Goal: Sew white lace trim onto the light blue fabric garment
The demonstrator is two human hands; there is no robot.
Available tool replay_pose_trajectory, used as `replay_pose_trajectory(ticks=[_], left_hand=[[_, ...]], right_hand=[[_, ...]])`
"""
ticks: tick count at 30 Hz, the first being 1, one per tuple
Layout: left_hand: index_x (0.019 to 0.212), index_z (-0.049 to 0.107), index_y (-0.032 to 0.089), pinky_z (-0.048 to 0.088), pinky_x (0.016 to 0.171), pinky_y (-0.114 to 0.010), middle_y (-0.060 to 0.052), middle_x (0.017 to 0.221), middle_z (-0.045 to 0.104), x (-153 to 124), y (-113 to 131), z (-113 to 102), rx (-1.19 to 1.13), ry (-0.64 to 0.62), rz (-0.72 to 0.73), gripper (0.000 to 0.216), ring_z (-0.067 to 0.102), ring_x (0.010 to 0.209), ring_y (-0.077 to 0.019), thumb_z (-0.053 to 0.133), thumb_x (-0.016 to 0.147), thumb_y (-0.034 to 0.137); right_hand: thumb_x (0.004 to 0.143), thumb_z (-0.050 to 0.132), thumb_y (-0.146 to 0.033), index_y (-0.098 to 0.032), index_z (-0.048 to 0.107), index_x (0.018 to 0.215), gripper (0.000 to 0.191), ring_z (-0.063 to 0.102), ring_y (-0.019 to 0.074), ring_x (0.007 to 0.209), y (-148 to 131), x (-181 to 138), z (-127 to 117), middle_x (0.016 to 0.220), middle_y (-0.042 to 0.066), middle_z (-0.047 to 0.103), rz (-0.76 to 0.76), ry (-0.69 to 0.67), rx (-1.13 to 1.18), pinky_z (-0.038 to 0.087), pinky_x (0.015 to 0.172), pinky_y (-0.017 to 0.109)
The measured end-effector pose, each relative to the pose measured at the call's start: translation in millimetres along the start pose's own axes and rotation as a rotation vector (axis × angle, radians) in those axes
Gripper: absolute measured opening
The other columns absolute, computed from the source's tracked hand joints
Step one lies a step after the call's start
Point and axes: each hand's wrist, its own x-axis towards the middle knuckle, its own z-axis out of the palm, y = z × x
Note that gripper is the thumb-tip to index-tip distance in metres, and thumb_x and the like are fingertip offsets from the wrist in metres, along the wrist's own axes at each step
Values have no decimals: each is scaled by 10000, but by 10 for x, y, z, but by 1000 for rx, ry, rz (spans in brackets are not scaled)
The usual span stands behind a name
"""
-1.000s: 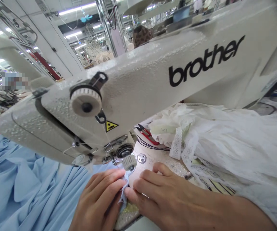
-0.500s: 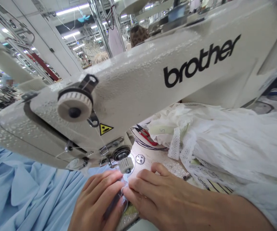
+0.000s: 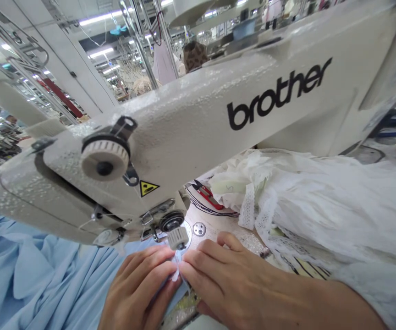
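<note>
Closer together now than a moment earlier, the left hand point(image 3: 138, 286) and right hand point(image 3: 232, 279) pinch a small pale blue fabric scrap point(image 3: 176, 270) between their fingertips, just below the ribbed white knob point(image 3: 178, 238) of a cream Brother sewing machine point(image 3: 184, 123). Gathered white lace fabric point(image 3: 321, 206) and red thread snips point(image 3: 208, 197) lie on the speckled surface point(image 3: 211, 231); loose light blue cloth point(image 3: 29, 270) spreads left, under a brightly lit factory ceiling point(image 3: 98, 18).

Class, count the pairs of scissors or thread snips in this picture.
2: red-handled thread snips just left of the white lace-trimmed fabric, and blue-handled scissors at far right, beyond the sewing machine arm. Others may be hidden under the fabric.
</note>
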Motion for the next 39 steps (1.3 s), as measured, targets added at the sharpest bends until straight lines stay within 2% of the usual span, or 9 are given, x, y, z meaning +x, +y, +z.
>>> replay_pose_trajectory(ticks=[5, 13, 20, 23, 27, 29, 32, 35, 39], left_hand=[[1006, 647, 212, 547, 873, -267, -27, 1057, 736, -8, 10, -4, 18, -6, -18, 129, 678, 1004, -161, 599, 891, 181], [1032, 647, 205, 514, 961, -210, -27, 1097, 726, 31, 9, -19, -50, -12, -16, 206, 664, 1060, -130, 555, 880, 98], [1078, 593, 205, 515, 941, -172, -47, 1105, 709, -73, -2, -20, -89, -54, -150, 157, 665, 1051, -119, 533, 934, 187], [1081, 592, 211, 512, 929, -156, -36, 1088, 710, -85, 3, -14, -84, -30, -185, 151, 671, 1027, -109, 522, 949, 227], [1037, 614, 204, 517, 937, -193, -28, 1068, 710, -47, 20, -3, -74, 39, -122, 148, 659, 1038, -123, 545, 915, 156], [1037, 623, 196, 511, 947, -216, -29, 1077, 709, -41, 36, 10, -75, 53, -97, 179, 646, 1057, -134, 552, 895, 112], [1028, 632, 195, 505, 945, -263, -28, 1089, 707, -76, 66, 56, -89, 133, -147, 208, 631, 1069, -155, 564, 877, 69], [1020, 647, 199, 510, 918, -300, -23, 1050, 712, -134, 67, 118, -82, 194, -183, 205, 634, 1046, -177, 571, 870, 80], [991, 647, 201, 513, 894, -274, -26, 1008, 715, -179, 6, 164, -55, 147, -159, 135, 640, 1009, -178, 562, 895, 160]], right_hand=[[1024, 285, -61, -66, 588, 1253, 380, 602, 226, 990, -5, -8, -25, 1075, 96, 679, -44, 15, 7, 481, 814, 373], [1027, 373, -79, -97, 625, 1171, 290, 610, 200, 971, 15, 29, -59, 1044, 77, 671, -54, -57, 71, 481, 799, 349], [1028, 312, -64, -72, 610, 1209, 348, 598, 210, 1015, 17, 15, -50, 1130, 92, 664, -71, -64, 72, 484, 828, 355], [1030, 300, -66, -77, 621, 1186, 357, 603, 216, 1030, 17, 15, -19, 1153, 101, 660, -78, -65, 77, 484, 841, 370], [1038, 269, -90, -112, 633, 1168, 386, 583, 206, 1060, 22, 28, 5, 1194, 84, 660, -64, -68, 76, 460, 908, 366], [1035, 304, -115, -106, 627, 1170, 350, 578, 210, 1058, 21, 29, 16, 1209, 89, 655, -68, -89, 66, 452, 920, 370], [1019, 385, -132, -98, 626, 1151, 276, 593, 208, 1006, 10, 32, 77, 1177, 92, 668, -56, -65, 59, 446, 903, 374], [1026, 445, -245, -85, 628, 1128, 263, 602, 211, 979, -10, 55, 202, 1153, 106, 681, -38, -6, 41, 443, 844, 369], [1019, 463, -413, -83, 642, 1099, 383, 597, 225, 980, -25, 100, 345, 1136, 124, 693, -44, 14, 8, 433, 781, 370]])
